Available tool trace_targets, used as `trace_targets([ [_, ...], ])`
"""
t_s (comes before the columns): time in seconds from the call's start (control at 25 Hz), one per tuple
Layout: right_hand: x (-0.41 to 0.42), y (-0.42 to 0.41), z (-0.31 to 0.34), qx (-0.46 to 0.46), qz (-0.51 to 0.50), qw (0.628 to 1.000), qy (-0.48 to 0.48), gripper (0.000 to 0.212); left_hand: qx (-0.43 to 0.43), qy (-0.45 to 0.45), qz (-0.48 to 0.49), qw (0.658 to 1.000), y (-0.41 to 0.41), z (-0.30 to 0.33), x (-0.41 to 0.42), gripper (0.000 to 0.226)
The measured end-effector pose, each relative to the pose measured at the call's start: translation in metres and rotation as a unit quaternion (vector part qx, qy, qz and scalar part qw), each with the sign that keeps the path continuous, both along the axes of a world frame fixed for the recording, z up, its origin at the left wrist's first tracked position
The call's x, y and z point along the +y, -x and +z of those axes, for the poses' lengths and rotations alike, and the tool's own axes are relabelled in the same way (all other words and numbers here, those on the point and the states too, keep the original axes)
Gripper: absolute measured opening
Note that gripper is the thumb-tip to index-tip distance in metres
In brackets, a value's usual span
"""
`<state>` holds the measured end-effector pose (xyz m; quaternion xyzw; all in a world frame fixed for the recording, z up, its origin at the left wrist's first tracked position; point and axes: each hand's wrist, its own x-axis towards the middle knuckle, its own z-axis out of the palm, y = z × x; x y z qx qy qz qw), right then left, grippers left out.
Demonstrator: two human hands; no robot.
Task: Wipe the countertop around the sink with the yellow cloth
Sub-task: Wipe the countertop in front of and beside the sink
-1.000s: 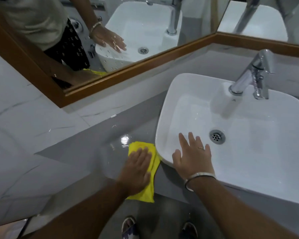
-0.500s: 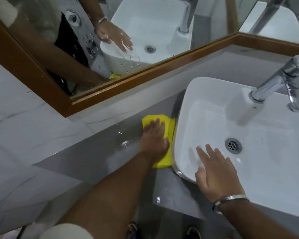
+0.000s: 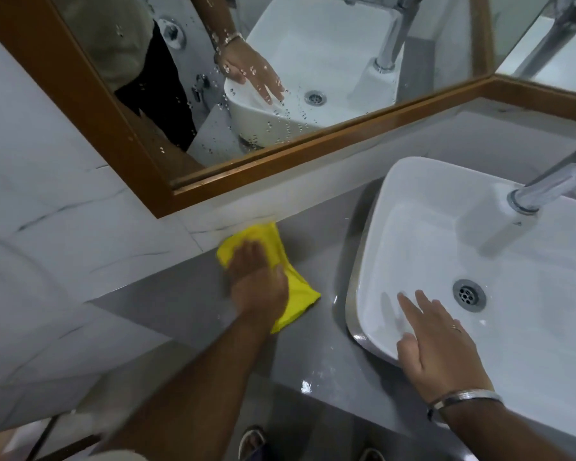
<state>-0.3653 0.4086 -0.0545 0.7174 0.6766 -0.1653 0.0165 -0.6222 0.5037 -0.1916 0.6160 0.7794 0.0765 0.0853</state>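
Observation:
The yellow cloth (image 3: 296, 287) lies flat on the grey countertop (image 3: 316, 357), left of the white sink (image 3: 373, 227), its far corner touching the marble back wall. My left hand (image 3: 256, 277) presses down on the cloth with the palm, fingers pointing toward the wall. My right hand (image 3: 436, 344) rests flat, fingers spread, on the sink's near left rim and inner slope, holding nothing. A metal bangle sits on that wrist.
A chrome tap (image 3: 552, 184) stands at the sink's far right, and a drain (image 3: 469, 295) sits in the basin. A wood-framed mirror (image 3: 280, 154) hangs just above the counter. Marble wall (image 3: 64, 211) closes the left side. My feet show below the counter's front edge.
My left hand has pushed the cloth away from the front edge, along the sink's left side, to the back wall and slightly left. My right hand has stayed on the sink rim.

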Motion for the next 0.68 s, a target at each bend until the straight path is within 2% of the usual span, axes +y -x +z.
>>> trace_targets([
  [0.04, 0.000, 0.000, 0.000, 0.000, 0.003, 1.000, 0.002, 0.072, 0.005, 0.004, 0.032, 0.999, 0.009, 0.002, -0.024, 0.069],
  [0.12, 0.001, 0.000, 0.001, -0.002, 0.009, 1.000, 0.006, 0.071, 0.011, 0.002, -0.009, 1.000, 0.031, 0.003, -0.074, 0.069],
  [0.2, 0.001, 0.000, 0.000, -0.001, 0.011, 1.000, 0.006, 0.071, 0.012, -0.026, -0.178, 0.984, 0.051, 0.000, -0.084, 0.068],
  [0.28, -0.001, 0.001, 0.001, -0.005, 0.011, 1.000, 0.009, 0.072, 0.022, -0.051, -0.377, 0.925, 0.059, -0.005, -0.060, 0.065],
  [0.32, -0.001, 0.000, 0.002, -0.006, 0.010, 1.000, 0.008, 0.073, 0.016, -0.052, -0.398, 0.916, 0.060, -0.010, -0.051, 0.063],
  [0.36, -0.001, -0.001, 0.001, -0.004, 0.009, 1.000, 0.005, 0.073, 0.000, -0.059, -0.345, 0.937, 0.063, -0.013, -0.050, 0.062],
  [0.44, -0.001, 0.000, 0.002, 0.001, 0.007, 1.000, 0.004, 0.074, -0.021, -0.068, -0.082, 0.994, 0.082, -0.011, -0.067, 0.063],
  [0.52, 0.000, 0.000, 0.001, -0.001, 0.012, 1.000, 0.005, 0.073, 0.005, -0.057, 0.137, 0.989, 0.102, -0.005, -0.087, 0.064],
  [0.56, 0.000, -0.001, 0.000, -0.002, 0.017, 1.000, 0.005, 0.072, 0.014, -0.039, 0.182, 0.983, 0.098, -0.001, -0.091, 0.064],
  [0.6, 0.000, -0.002, 0.000, -0.004, 0.018, 1.000, 0.007, 0.070, -0.008, -0.034, 0.174, 0.984, 0.084, 0.008, -0.089, 0.065],
  [0.64, -0.001, -0.003, 0.000, -0.004, 0.019, 1.000, 0.010, 0.069, -0.023, -0.037, 0.101, 0.994, 0.065, 0.012, -0.088, 0.066],
  [0.68, -0.001, -0.003, 0.000, -0.002, 0.017, 1.000, 0.010, 0.068, -0.018, -0.032, -0.034, 0.999, 0.045, 0.006, -0.090, 0.066],
])
